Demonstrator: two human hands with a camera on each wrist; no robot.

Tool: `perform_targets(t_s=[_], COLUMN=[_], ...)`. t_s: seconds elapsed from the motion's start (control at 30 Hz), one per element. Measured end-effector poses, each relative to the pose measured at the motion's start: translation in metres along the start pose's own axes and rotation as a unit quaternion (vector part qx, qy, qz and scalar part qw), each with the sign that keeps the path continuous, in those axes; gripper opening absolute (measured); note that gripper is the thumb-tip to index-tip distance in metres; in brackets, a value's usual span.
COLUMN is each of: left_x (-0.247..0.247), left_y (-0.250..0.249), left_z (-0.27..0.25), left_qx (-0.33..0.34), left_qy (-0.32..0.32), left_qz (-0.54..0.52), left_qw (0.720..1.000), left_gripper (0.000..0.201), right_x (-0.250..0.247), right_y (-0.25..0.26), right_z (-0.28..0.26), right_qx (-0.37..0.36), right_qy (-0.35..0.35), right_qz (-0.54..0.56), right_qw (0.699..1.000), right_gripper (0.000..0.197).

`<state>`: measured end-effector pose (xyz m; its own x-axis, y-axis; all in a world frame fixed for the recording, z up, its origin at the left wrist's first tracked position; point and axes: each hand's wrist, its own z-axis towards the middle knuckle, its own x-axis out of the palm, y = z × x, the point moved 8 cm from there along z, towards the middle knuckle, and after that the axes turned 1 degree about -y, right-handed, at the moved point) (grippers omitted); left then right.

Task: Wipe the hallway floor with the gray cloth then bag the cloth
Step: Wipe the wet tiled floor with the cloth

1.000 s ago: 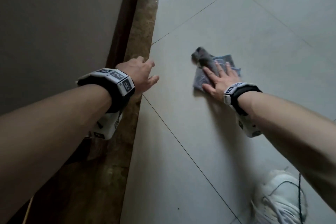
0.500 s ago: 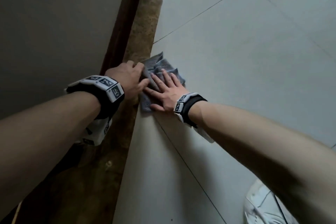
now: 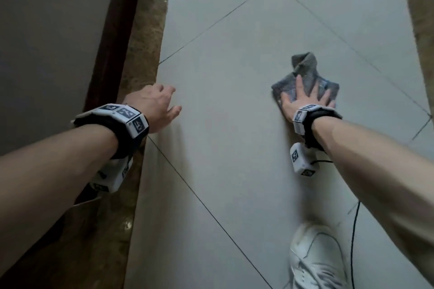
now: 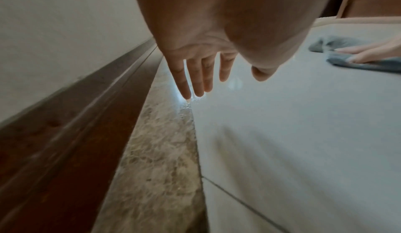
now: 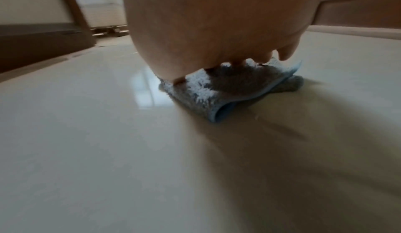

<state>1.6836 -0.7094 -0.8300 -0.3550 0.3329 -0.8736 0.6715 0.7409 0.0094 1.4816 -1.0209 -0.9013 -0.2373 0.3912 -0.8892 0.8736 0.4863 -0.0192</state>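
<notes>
- Pressing flat on the gray cloth (image 3: 305, 82), the right hand (image 3: 303, 98) lies with its fingers (image 3: 299, 83) spread straight across the fabric, pinning it to the pale floor tile (image 3: 223, 105).
- The cloth is crumpled, folded over on itself; one bunched end sticks out beyond the fingertips, away from the person.
- The left hand (image 3: 152, 105) is well apart from the cloth, off to the left of the right hand, relaxed and holding nothing, fingers extended loosely.
- Under the left hand the tile meets a brown marbled border strip (image 3: 138, 73); a dark wooden baseboard (image 3: 112, 37) runs just beyond that.
- A white shoe (image 3: 317, 258) sits below the right forearm, nearer the person.
</notes>
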Motion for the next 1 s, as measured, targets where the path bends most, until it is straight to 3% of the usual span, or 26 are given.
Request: perform_targets(t_s=[0.13,0.27,0.37,0.5,0.6,0.7,0.8,0.87,1.0], left_x=[-0.004,-0.006,-0.006,-0.015,-0.025,-0.028,-0.034,-0.046,-0.061], left_y=[-0.030,-0.038,-0.032,-0.020,-0.008,0.005,0.010,0.006,-0.028], left_z=[0.001,-0.002,-0.004,-0.003,-0.001,0.007,0.018,0.028,0.050], left_qx=[0.038,0.053,0.049,0.036,0.018,-0.008,-0.028,-0.041,-0.038], left_qy=[-0.013,-0.026,-0.027,-0.041,-0.051,-0.042,-0.029,-0.034,-0.035], left_qz=[0.001,-0.008,-0.013,-0.011,-0.005,0.002,0.015,0.017,0.014], left_qw=[0.999,0.998,0.998,0.998,0.999,0.999,0.999,0.998,0.999], left_gripper=[0.058,0.058,0.058,0.058,0.058,0.058,0.060,0.061,0.061], right_x=[0.003,0.000,-0.002,0.014,0.039,0.057,0.051,0.040,0.006], right_y=[-0.057,-0.033,0.039,0.159,0.225,0.256,0.251,0.233,0.165], right_z=[-0.005,-0.006,-0.007,-0.036,-0.077,-0.102,-0.092,-0.071,-0.005], right_qx=[0.065,0.057,-0.074,-0.260,-0.374,-0.464,-0.514,-0.521,-0.434], right_qy=[-0.033,-0.048,-0.051,-0.043,0.000,0.044,0.046,0.046,0.045], right_qz=[0.015,0.028,-0.044,-0.127,-0.152,-0.186,-0.199,-0.194,-0.148], right_qw=[0.997,0.997,0.995,0.956,0.915,0.865,0.833,0.830,0.888], right_gripper=[0.072,0.074,0.077,0.080,0.082,0.084,0.084,0.082,0.076])
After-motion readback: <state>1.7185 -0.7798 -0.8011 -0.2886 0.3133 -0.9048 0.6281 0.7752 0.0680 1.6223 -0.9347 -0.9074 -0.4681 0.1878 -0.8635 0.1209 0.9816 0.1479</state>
